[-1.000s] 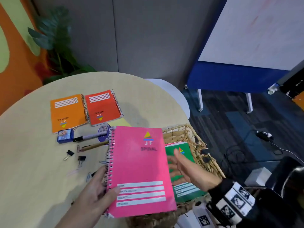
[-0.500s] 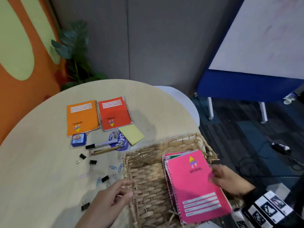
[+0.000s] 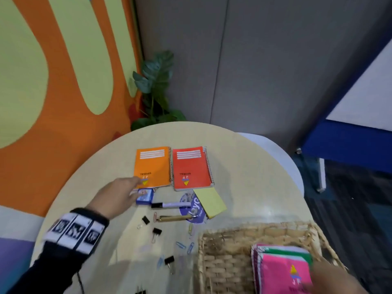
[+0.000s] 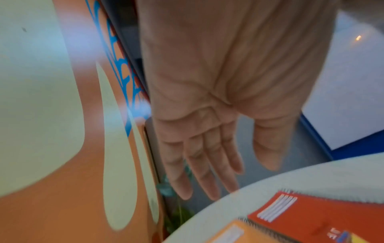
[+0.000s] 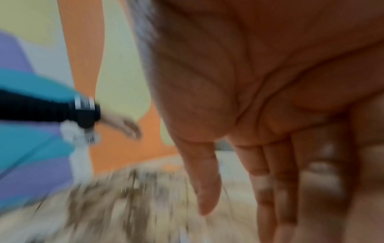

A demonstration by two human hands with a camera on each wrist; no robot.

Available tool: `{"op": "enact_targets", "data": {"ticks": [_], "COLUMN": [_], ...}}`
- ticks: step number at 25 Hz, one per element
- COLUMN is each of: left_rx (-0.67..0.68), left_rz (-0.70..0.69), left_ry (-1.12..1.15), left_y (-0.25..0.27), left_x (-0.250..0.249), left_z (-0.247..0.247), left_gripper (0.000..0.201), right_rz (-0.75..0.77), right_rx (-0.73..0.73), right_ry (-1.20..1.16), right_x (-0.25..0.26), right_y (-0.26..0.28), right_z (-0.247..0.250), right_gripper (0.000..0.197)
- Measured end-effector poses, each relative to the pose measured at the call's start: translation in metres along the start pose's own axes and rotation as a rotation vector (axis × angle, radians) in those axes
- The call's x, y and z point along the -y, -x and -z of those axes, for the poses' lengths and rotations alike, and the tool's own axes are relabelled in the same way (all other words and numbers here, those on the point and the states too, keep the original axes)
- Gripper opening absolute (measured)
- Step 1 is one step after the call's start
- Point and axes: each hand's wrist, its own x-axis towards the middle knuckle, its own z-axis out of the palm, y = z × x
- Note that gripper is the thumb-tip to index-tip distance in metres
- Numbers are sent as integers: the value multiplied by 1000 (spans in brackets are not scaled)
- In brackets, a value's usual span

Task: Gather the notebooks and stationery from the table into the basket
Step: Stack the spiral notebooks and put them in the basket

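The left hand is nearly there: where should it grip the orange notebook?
Grip the orange notebook by its near-left corner, from the left hand's side. It lies flat; its spiral edge abuts the red notebook, while the left edge is free.

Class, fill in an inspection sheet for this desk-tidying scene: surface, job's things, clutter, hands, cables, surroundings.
Surface: round pale table, partly covered.
Job's things: orange notebook and red notebook side by side on the table; pink notebook on a stack in the basket; yellow sticky pad, marker, binder clips and paper clips on the table.
Clutter: round purple sticker under the pad.
Hands: left hand open, reaching toward the orange notebook; right hand open, at the pink notebook.
Cables: nothing seen.
Surroundings: plant, orange wall, grey panels.
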Motion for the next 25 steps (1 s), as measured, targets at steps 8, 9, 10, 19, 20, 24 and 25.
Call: {"op": "enact_targets", "data": {"ticks": [8,9,10,19,20,24,25], "left_rx": [130,152,185,386,386,358,360], "left_rz": [250,127,6,-230,-241,-276,-281], "left_ry": [-78,-152,-238,-483,-499,-603,-649], "left_y": [-144,-150,-159,-182,-183,-192,-192], "left_x": [9,2,-3,-20,-20,-19,-21], "left_z": [-57,-63,-68,-69,-70,-82,-83], "left_gripper": [43,46,53,67,66,48,44], "right_rz": [228,175,105,-238,-208,-16,39], "right_rx": [-316,-260,-211,-171,-148,-264,-330], "right_ry": [-176,-192,-211,-365,-393,-575,-599], "right_x": [178,192,205,257,259,250,244], "right_y": [-149,-178,-206,-291,-290,-265,-249], "right_z": [134,128,123,72,75,106,116], "right_gripper": [16,30,50,78,72,42,38]}}
